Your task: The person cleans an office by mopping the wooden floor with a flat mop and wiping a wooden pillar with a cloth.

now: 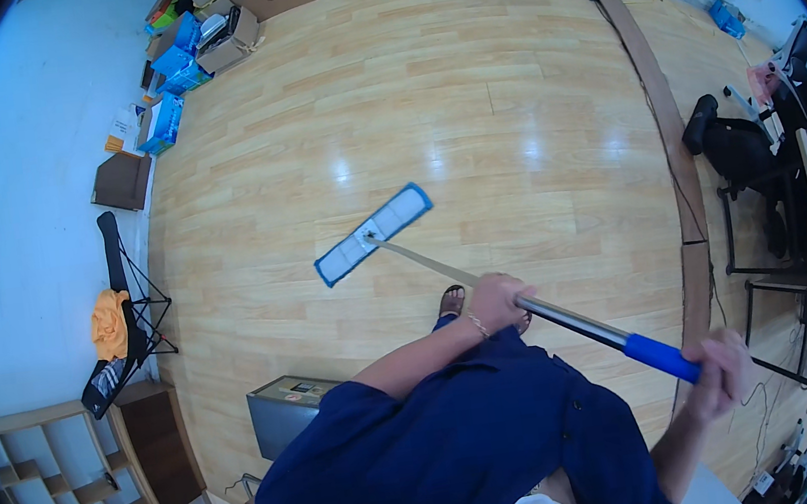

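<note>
A flat mop with a white head edged in blue lies on the wooden floor ahead of my feet, slanting up to the right. From its centre a metal pole runs back toward me and ends in a blue grip. My left hand, a bracelet at its wrist, is wrapped round the middle of the pole. At the far end, my right hand is closed round the blue grip near its tip.
Boxes line the far left wall, near a folding chair with an orange cloth. A dark cabinet stands beside me on the left. Along the right run a brown floor strip, cables and desks; a seated person's shoe shows there.
</note>
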A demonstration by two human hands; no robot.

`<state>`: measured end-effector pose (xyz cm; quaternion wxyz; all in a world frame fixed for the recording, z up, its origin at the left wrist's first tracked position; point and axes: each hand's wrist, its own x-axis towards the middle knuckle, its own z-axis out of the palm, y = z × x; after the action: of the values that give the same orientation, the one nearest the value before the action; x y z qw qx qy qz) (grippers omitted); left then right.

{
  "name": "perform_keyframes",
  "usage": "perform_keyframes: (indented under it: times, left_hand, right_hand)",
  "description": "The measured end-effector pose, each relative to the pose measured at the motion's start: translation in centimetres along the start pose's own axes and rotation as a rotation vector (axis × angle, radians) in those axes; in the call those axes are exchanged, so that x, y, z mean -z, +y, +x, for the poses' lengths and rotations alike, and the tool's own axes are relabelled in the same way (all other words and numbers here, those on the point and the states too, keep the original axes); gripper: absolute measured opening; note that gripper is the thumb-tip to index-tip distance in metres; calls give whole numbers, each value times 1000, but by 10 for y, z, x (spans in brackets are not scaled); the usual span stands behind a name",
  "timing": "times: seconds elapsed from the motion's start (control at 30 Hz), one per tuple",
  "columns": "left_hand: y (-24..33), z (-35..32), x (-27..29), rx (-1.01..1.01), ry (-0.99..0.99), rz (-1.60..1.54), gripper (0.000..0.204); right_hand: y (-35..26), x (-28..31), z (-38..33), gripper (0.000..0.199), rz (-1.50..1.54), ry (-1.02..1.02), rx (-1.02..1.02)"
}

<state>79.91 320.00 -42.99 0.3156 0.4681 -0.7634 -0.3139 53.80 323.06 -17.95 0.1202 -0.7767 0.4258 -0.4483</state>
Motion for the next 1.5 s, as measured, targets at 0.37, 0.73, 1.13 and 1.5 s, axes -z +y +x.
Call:
perform_keyframes:
  times: [0.37, 0.73, 1.13, 1.5]
  left_hand:
    - [-193, -132, 171, 251, 31, 345, 39]
    - [-218, -154, 149, 266, -183, 460, 37]
    - [113, -48, -94, -203, -574, -45, 23]
    - [336, -12, -312, -662, -959, -141, 12]
  right_hand:
    - [-55, -246, 32, 30, 1184, -804, -506]
    - [-73, -250, -21, 22, 872, -543, -573]
    - [-115, 126, -124, 14, 391, 34, -652]
    - [-208, 294, -263, 18, -67, 388, -789]
